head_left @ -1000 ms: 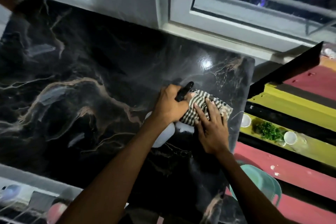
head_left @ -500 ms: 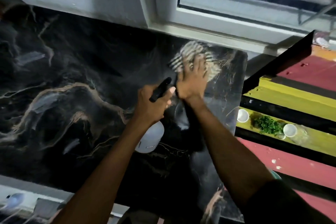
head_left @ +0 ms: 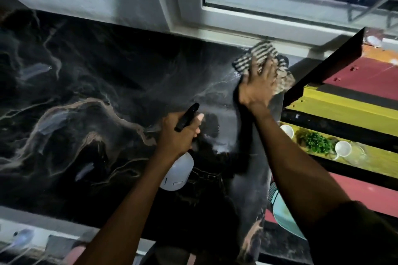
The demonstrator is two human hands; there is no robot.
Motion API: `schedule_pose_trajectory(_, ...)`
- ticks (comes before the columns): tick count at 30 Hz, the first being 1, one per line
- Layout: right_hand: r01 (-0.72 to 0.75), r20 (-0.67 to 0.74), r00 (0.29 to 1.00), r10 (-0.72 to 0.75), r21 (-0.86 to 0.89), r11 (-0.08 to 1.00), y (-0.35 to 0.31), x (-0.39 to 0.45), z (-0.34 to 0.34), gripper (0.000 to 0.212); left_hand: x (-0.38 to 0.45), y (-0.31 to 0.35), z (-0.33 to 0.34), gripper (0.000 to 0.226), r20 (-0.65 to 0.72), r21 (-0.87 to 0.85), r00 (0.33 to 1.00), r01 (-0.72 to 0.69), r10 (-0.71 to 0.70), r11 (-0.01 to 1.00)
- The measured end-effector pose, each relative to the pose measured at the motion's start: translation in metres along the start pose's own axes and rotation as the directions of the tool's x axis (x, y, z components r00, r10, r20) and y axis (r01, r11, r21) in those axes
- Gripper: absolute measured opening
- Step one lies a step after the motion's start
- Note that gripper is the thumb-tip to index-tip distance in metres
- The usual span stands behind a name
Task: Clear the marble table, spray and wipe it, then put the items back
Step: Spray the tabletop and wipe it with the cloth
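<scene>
Mid-wipe, judging by the bare black marble worktop with tan and white veining (head_left: 86,114), with no items on the part in view.

Right hand (head_left: 257,86) spread flat, fingers straight, pressing down on the black-and-white striped cloth (head_left: 258,54): an open, flat grip, nothing pinched. Cloth bunched under and beyond the fingertips, at the worktop's far right corner, close against the white window frame (head_left: 237,26); some of its edge blurred.

Left hand (head_left: 179,133) curled round the neck of the translucent white plastic spray bottle with black trigger head (head_left: 178,173): a closed grip on the bottle, index finger out by the trigger. Bottle body hanging below the fist toward the wrist, nozzle aimed away toward the cloth; whether the base touches the stone cannot be told.

Handling, as a judgement: cloth soft and limp, likely damp, prone to bunching and sliding out from under a flat palm on glossy stone; best pinned with spread fingers over its middle, or gathered at a fold. Bottle light, rigid, possibly slick if wet; best held at the neck under the trigger, as here.

To the right of the wiping hand, off the worktop, a yellow, black and red striped surface (head_left: 344,105) carrying two small white cups (head_left: 342,148) and chopped greens (head_left: 316,142).
</scene>
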State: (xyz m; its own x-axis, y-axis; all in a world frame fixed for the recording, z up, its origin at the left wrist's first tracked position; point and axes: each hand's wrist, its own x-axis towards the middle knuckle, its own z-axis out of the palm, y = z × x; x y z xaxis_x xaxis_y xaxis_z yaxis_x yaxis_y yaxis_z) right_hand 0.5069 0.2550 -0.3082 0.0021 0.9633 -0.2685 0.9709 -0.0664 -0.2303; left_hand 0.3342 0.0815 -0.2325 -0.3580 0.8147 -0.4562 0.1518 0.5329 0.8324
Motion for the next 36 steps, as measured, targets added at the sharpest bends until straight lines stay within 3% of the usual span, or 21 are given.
schedule_pose_trajectory(2, 0.211, 0.034, 0.977, -0.21, -0.026, 0.977, -0.036, -0.023, 0.019, 0.063, -0.005, -0.002, 0.0, 0.035, -0.009, 0.004, 1.0, 0.008, -0.008, 1.0)
schedule_pose_trajectory(5, 0.57, 0.171, 0.808, -0.563, 0.011, 0.821, -0.059, -0.102, 0.051, 0.065, -0.011, -0.004, 0.0, 0.034, -0.043, 0.024, 0.999, 0.011, -0.01, 1.0)
schedule_pose_trajectory(8, 0.743, 0.228, 0.645, -0.729, 0.034, 0.669, -0.027, -0.171, 0.067, 0.056, -0.017, -0.008, -0.004, 0.034, -0.091, 0.036, 0.996, -0.004, 0.007, 0.999)
schedule_pose_trajectory(10, 0.776, 0.234, 0.605, -0.761, 0.044, 0.63, 0.006, -0.172, 0.059, 0.05, -0.024, -0.014, -0.007, 0.04, -0.103, 0.022, 0.995, 0.007, -0.004, 1.0)
schedule_pose_trajectory(12, 0.741, 0.213, 0.66, -0.72, -0.029, 0.671, 0.021, -0.128, 0.042, 0.053, -0.034, -0.017, -0.008, 0.041, -0.109, -0.025, 0.993, 0.05, -0.052, 0.998)
schedule_pose_trajectory(16, 0.492, 0.094, 0.87, -0.484, -0.085, 0.867, -0.034, -0.025, 0.016, 0.058, -0.059, -0.033, -0.014, 0.034, -0.151, -0.124, 0.977, 0.129, -0.147, 0.984)
schedule_pose_trajectory(19, 0.446, 0.11, 0.892, -0.438, -0.061, 0.893, -0.088, -0.035, 0.033, 0.062, -0.077, -0.049, -0.024, 0.036, -0.195, -0.176, 0.96, 0.166, -0.199, 0.97)
schedule_pose_trajectory(21, 0.615, 0.166, 0.783, -0.6, -0.056, 0.787, -0.107, -0.087, 0.054, 0.061, -0.086, -0.056, -0.035, 0.036, -0.227, -0.205, 0.946, 0.187, -0.233, 0.961)
schedule_pose_trajectory(24, 0.843, 0.319, 0.504, -0.803, 0.019, 0.537, -0.099, -0.185, 0.081, 0.065, -0.096, -0.064, -0.048, 0.033, -0.273, -0.192, 0.931, 0.193, -0.242, 0.962)
schedule_pose_trajectory(28, 0.968, 0.438, 0.179, -0.881, 0.08, 0.236, -0.05, -0.22, 0.088, 0.058, -0.11, -0.075, -0.062, 0.027, -0.362, -0.193, 0.906, 0.158, -0.22, 0.968)
schedule_pose_trajectory(29, 0.981, 0.44, 0.12, -0.89, 0.083, 0.174, -0.043, -0.207, 0.085, 0.057, -0.113, -0.079, -0.065, 0.029, -0.36, -0.2, 0.906, 0.158, -0.222, 0.967)
schedule_pose_trajectory(30, 0.986, 0.435, 0.106, -0.894, 0.071, 0.151, -0.041, -0.186, 0.079, 0.056, -0.116, -0.081, -0.066, 0.032, -0.35, -0.209, 0.907, 0.167, -0.233, 0.964)
schedule_pose_trajectory(31, 0.984, 0.419, 0.142, -0.897, 0.04, 0.175, -0.044, -0.159, 0.073, 0.056, -0.119, -0.083, -0.067, 0.035, -0.337, -0.22, 0.907, 0.183, -0.251, 0.958)
schedule_pose_trajectory(34, 0.897, 0.294, 0.441, -0.848, -0.121, 0.425, -0.076, -0.072, 0.051, 0.058, -0.127, -0.09, -0.07, 0.036, -0.328, -0.247, 0.9, 0.211, -0.287, 0.946)
schedule_pose_trajectory(36, 0.782, 0.245, 0.621, -0.745, -0.132, 0.609, -0.102, -0.042, 0.038, 0.058, -0.135, -0.096, -0.075, 0.035, -0.331, -0.237, 0.901, 0.207, -0.279, 0.949)
